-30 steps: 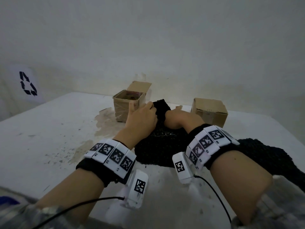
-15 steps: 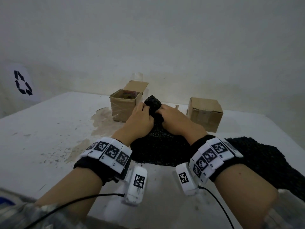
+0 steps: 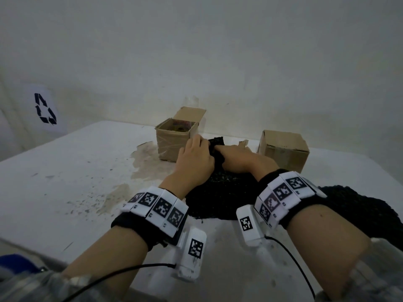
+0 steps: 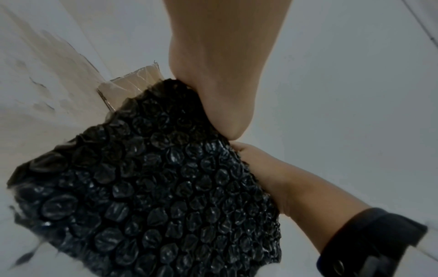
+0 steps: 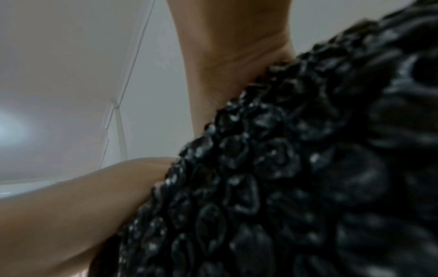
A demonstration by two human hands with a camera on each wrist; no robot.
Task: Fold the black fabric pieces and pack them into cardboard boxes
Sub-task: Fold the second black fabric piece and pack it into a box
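A black bubbly fabric piece (image 3: 218, 192) lies in the middle of the white table (image 3: 65, 182), its far end bunched up. My left hand (image 3: 196, 158) grips that bunched end from the left. My right hand (image 3: 235, 155) holds it from the right, with its fingers reaching across the fold. In the left wrist view the left hand (image 4: 213, 93) clamps the fabric piece (image 4: 154, 187) at its top edge and the right hand (image 4: 260, 168) holds its side. An open cardboard box (image 3: 172, 144) stands just left of my hands; a closed cardboard box (image 3: 283, 151) stands to the right.
A second black fabric piece (image 3: 349, 205) lies under my right forearm toward the table's right edge. A brownish stain (image 3: 148, 166) marks the table beside the open box. The wall runs close behind both boxes, with a recycling sign (image 3: 44, 109) at far left.
Both hands keep hold of the fabric's far end. The bunched end rose half a second ago and now sits lower, with the right hand lying flatter across it.
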